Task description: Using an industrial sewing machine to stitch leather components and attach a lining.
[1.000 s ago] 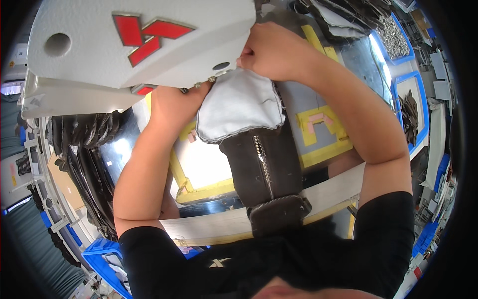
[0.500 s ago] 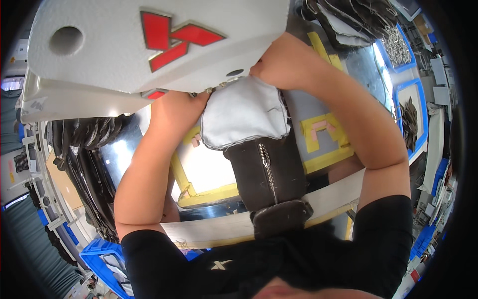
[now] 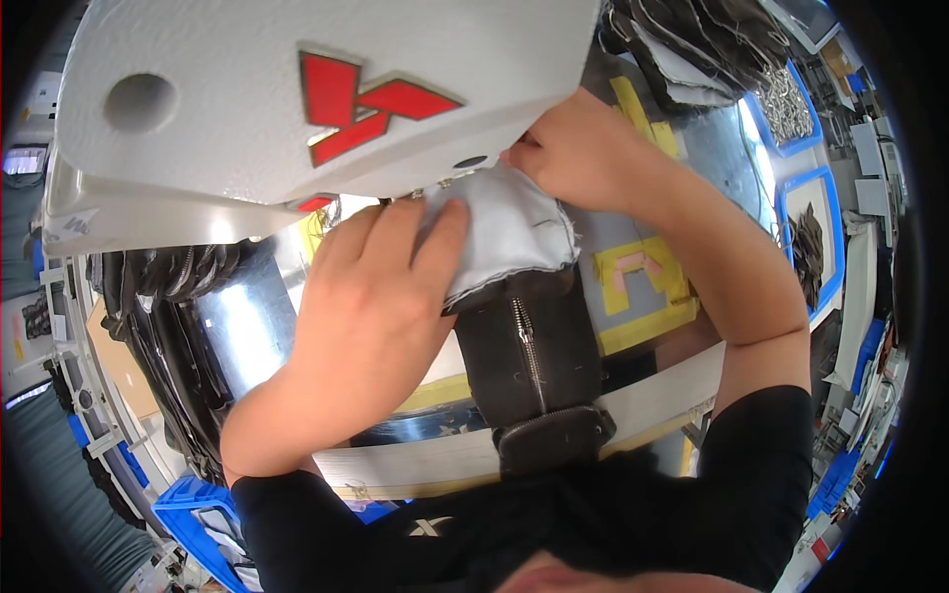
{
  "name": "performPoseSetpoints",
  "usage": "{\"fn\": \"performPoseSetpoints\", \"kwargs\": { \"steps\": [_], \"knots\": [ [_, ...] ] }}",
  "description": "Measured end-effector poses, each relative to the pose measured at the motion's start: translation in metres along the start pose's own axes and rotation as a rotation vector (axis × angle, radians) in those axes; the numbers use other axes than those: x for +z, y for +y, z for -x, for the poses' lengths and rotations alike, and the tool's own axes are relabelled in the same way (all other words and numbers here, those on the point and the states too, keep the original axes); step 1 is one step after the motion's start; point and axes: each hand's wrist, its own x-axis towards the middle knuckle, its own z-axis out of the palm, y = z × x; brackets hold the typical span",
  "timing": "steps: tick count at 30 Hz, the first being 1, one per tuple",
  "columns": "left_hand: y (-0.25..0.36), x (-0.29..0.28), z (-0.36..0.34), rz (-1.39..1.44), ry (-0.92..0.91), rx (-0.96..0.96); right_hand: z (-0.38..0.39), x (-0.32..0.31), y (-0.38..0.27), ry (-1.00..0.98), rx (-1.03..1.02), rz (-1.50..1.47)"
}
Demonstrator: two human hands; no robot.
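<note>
While a white sewing machine head [image 3: 227,128] hides the far end of the work, dark fabric pieces lie heaped at left [image 3: 178,366] and upper right [image 3: 692,49], near a blue bin [image 3: 801,147] of small metal parts. Dark zippered fabric [image 3: 494,361] runs toward the person, its white-faced panel [image 3: 509,237] just below the head. The left hand [image 3: 381,287] lies over the panel's left edge, fingers slightly parted; the right hand [image 3: 578,148] is curled at its far right corner. Whether either grips cannot be told.
</note>
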Motion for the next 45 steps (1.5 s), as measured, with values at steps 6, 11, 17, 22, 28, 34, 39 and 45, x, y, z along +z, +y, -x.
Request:
{"fn": "performPoseSetpoints", "kwargs": {
  "steps": [6, 11, 17, 22, 28, 34, 39, 45],
  "knots": [
    [-0.013, 0.022, -0.009, 0.273, 0.044, 0.152, -0.007, 0.005, 0.008, 0.015, -0.072, 0.119],
    [-0.015, 0.024, -0.010, 0.238, -0.076, 0.189, -0.012, 0.003, 0.011, -0.031, -0.024, 0.104],
    [-0.014, 0.024, -0.010, 0.246, -0.053, 0.174, -0.015, 0.006, 0.014, -0.016, -0.026, 0.052],
    [-0.013, 0.030, -0.008, 0.198, -0.048, 0.181, -0.016, 0.013, 0.025, 0.026, -0.076, 0.069],
    [-0.010, 0.027, -0.006, 0.162, -0.063, 0.197, -0.016, 0.017, 0.029, 0.059, -0.106, 0.037],
    [-0.009, 0.024, -0.005, 0.132, -0.082, 0.181, -0.017, 0.016, 0.022, 0.027, -0.094, 0.054],
    [-0.009, 0.021, -0.004, 0.115, -0.114, 0.152, -0.016, 0.018, 0.001, 0.078, -0.139, -0.005],
    [-0.010, 0.022, -0.002, 0.047, -0.121, 0.141, -0.012, 0.024, -0.005, 0.140, -0.165, -0.032]
  ]
}}
